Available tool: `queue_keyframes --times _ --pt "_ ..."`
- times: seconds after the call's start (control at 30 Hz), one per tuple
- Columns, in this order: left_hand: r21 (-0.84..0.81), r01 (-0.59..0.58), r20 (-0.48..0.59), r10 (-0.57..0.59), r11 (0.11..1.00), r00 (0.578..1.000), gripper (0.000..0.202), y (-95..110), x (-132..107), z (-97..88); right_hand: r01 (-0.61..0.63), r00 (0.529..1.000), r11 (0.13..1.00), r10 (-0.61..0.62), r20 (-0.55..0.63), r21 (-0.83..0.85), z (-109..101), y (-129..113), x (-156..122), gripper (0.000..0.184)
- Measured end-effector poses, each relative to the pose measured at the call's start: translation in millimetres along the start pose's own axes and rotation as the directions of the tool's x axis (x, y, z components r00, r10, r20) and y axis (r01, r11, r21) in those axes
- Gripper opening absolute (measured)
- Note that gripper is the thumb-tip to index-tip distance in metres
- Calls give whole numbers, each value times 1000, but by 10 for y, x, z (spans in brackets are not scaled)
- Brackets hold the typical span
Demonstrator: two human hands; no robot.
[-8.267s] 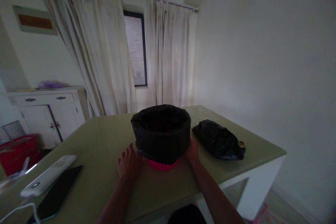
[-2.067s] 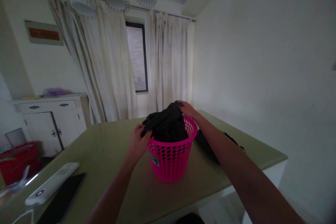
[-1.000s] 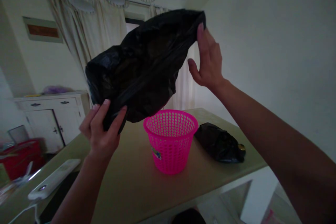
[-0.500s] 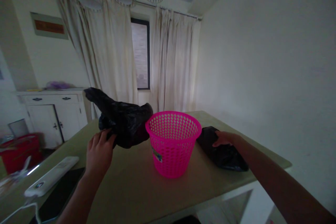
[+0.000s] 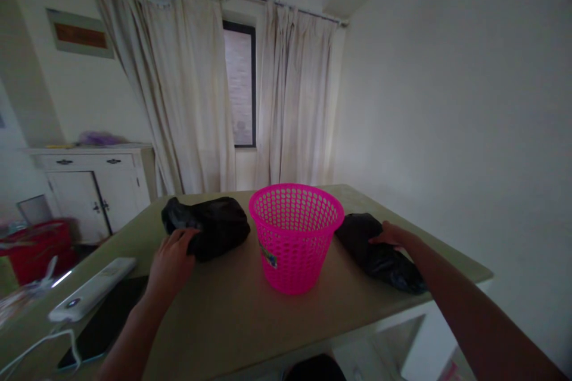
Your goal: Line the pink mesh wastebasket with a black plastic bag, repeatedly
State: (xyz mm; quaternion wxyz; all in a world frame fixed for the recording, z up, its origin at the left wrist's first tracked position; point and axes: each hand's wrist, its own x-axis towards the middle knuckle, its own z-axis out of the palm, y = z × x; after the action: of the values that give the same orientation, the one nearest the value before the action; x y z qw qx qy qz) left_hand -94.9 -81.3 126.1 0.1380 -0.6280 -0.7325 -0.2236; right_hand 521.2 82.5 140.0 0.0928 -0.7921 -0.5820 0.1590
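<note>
An upright pink plastic basket with a pattern of holes stands between my two hands, touched by neither. To its left a crumpled black plastic bag lies on the table, and my left hand has its fingers closed on the bag's near edge. A second black plastic bag lies flat just right of the basket. My right hand grips the upper side of that bag, its fingertips partly hidden in the folds.
On the greenish table, a white power strip and a dark phone with a white cable lie at the left. A red bucket and a white cabinet stand beyond. The right wall is close to the table.
The left black bag has come down from the air beside the basket's rim onto the table, with my left hand still on it. My right hand has shifted slightly on its bag.
</note>
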Motion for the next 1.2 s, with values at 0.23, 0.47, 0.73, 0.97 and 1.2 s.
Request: queue_keyframes --times 0.23,0.47,0.73,0.97,1.2 --pt "-149 -70 67 80 986 995 78 417 -142 133 -131 986 991 130 -102 -8 -46 85 -73 52" --pt "-432 -419 -266 331 799 905 65 1275 -144 -350 -120 992 929 122 16 349 3 103 -355 40" --pt "-393 -572 -362 451 720 816 30 1683 -97 -335 -32 999 838 43 -8 545 -305 -26 -392 17" --pt "-408 -551 -419 387 728 822 23 1750 -63 -273 383 897 665 -102 -430 641 -1066 -646 -471 26" --pt "-404 -537 -392 390 740 833 20 1880 -62 -290 841 540 137 -156 -827 523 -1752 -1556 -752 47"
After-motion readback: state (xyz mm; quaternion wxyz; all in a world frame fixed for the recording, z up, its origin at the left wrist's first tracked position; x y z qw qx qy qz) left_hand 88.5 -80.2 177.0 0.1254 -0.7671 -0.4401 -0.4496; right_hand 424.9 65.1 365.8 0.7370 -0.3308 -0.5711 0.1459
